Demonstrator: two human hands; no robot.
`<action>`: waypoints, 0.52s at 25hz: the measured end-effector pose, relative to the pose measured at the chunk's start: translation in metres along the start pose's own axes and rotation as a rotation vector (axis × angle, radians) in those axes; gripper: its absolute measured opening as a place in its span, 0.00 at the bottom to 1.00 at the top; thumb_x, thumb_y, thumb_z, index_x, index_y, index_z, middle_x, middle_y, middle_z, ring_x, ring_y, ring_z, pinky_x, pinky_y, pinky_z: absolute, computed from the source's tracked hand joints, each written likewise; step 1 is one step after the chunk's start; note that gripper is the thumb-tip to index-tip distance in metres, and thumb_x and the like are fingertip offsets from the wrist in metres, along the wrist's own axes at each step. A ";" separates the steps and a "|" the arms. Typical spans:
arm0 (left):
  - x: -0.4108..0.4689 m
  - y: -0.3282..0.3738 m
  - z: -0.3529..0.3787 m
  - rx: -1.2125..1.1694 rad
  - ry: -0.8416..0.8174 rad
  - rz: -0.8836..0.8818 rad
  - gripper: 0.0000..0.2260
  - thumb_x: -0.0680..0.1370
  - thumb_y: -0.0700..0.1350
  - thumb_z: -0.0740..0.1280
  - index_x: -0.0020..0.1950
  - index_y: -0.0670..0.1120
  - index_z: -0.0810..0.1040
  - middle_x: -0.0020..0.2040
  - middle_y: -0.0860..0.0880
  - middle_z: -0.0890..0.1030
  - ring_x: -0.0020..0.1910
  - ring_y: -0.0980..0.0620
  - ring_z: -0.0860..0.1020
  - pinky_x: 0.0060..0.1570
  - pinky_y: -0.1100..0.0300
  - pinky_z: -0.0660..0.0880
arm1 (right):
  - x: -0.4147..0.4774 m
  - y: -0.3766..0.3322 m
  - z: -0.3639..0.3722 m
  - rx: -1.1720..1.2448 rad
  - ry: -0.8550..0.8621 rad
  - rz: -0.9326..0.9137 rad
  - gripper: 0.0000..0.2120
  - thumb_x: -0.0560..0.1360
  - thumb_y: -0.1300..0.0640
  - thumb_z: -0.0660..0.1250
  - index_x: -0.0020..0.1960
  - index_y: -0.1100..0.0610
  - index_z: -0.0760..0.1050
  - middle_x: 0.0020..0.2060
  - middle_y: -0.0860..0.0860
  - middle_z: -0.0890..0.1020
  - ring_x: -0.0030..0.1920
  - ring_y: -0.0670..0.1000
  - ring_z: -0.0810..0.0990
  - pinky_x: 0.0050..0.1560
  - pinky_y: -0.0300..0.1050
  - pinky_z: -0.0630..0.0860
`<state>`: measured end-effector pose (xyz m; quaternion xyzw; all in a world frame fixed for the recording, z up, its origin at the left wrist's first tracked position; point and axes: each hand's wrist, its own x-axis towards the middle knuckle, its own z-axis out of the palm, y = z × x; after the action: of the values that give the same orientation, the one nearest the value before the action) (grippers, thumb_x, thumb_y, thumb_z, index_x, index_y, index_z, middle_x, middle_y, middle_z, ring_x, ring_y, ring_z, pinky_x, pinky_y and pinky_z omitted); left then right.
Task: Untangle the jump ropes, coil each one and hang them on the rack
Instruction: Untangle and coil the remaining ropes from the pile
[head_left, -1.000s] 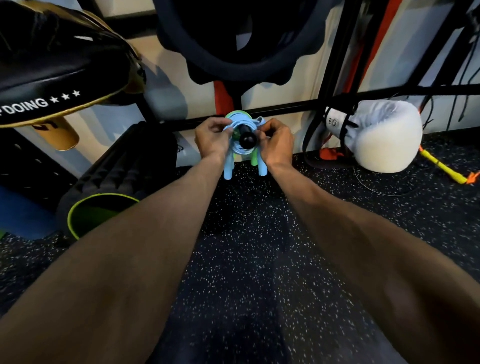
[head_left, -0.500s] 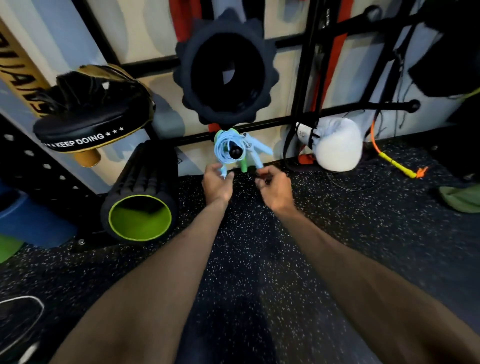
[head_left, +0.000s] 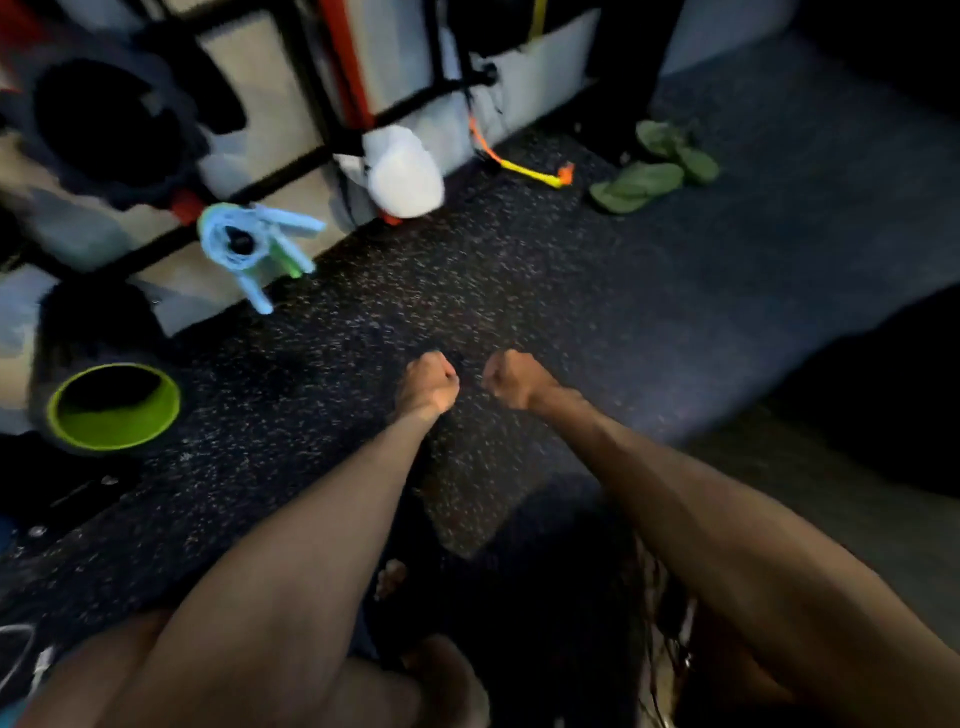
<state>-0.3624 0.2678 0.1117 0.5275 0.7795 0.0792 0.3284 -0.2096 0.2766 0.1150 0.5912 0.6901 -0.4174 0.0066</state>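
Observation:
A coiled light-blue jump rope (head_left: 228, 236) hangs on a black peg of the rack (head_left: 291, 161), its blue handles splaying down and right, with a green handle beside them. My left hand (head_left: 428, 384) and my right hand (head_left: 511, 379) are held out over the speckled floor, well below and right of the rope, a short gap between them. Both have their fingers curled into fists and hold nothing. An orange-and-yellow rope (head_left: 519, 163) trails from the rack onto the floor at the back.
A white boxing glove (head_left: 402, 174) hangs low on the rack. A black foam roller with a green core (head_left: 111, 405) lies at the left. Green sandals (head_left: 654, 174) sit at the back right. My bare feet (head_left: 447, 680) show at the bottom.
Both hands have let go of the blue rope and drawn back from the rack, closing into fists. The view has swung right and pulled away; the rope stays on its peg.

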 end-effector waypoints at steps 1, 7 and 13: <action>-0.009 0.014 0.017 0.057 -0.063 0.048 0.03 0.77 0.45 0.68 0.43 0.51 0.78 0.54 0.47 0.82 0.56 0.47 0.79 0.56 0.53 0.76 | -0.018 0.023 0.000 0.009 0.007 0.057 0.07 0.79 0.57 0.63 0.43 0.55 0.77 0.45 0.54 0.82 0.46 0.54 0.81 0.42 0.47 0.75; -0.081 0.077 0.139 0.302 -0.383 0.319 0.03 0.77 0.44 0.67 0.45 0.50 0.79 0.50 0.47 0.83 0.52 0.48 0.80 0.55 0.53 0.76 | -0.162 0.158 0.023 0.203 0.183 0.416 0.14 0.79 0.55 0.63 0.58 0.61 0.80 0.56 0.60 0.82 0.57 0.60 0.81 0.55 0.51 0.76; -0.163 0.086 0.251 0.391 -0.568 0.453 0.04 0.75 0.42 0.68 0.42 0.50 0.78 0.46 0.45 0.83 0.47 0.46 0.82 0.52 0.50 0.79 | -0.272 0.251 0.098 0.412 0.299 0.719 0.13 0.76 0.58 0.62 0.56 0.64 0.79 0.53 0.62 0.83 0.55 0.63 0.82 0.46 0.48 0.75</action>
<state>-0.1096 0.1066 0.0278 0.7392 0.5222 -0.1489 0.3985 0.0312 -0.0129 0.0455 0.8367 0.3362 -0.4272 -0.0667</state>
